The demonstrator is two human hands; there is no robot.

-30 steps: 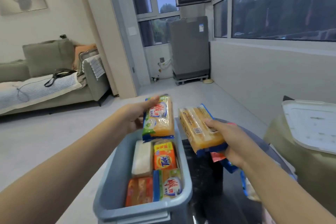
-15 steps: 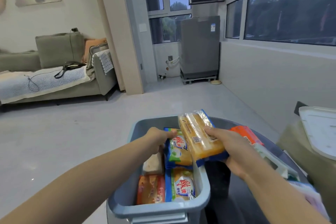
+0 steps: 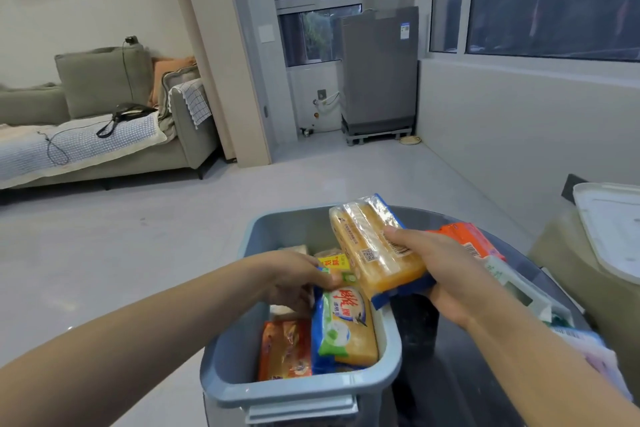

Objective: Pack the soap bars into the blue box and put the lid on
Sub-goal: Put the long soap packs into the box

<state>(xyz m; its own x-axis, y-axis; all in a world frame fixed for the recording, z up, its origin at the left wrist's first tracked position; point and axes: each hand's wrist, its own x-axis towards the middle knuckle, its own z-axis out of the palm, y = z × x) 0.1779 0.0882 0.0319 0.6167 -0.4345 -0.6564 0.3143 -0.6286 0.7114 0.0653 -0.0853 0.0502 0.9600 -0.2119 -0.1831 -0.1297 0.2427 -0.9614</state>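
Note:
The blue box [image 3: 239, 350] stands open at the bottom centre and holds several wrapped soap bars. My left hand [image 3: 294, 276] reaches into the box and its fingers rest on the top end of a yellow soap pack with a green-and-blue wrapper [image 3: 343, 326], which lies on the others. My right hand [image 3: 446, 270] grips a clear-wrapped double pack of yellow soap [image 3: 367, 246] over the box's right rim. An orange soap pack [image 3: 284, 350] lies at the box's front left. The white lid [image 3: 609, 229] rests on a beige seat at the right.
More soap packs, one orange [image 3: 467, 239] and some white [image 3: 519, 291], lie on the dark round table [image 3: 446, 374] behind my right forearm. A grey sofa [image 3: 104, 135] stands far left, a washing machine [image 3: 379, 69] at the back.
My left hand lowered the green-and-blue soap pack from above the box down into it onto the other bars. My right hand brought the double pack closer over the box.

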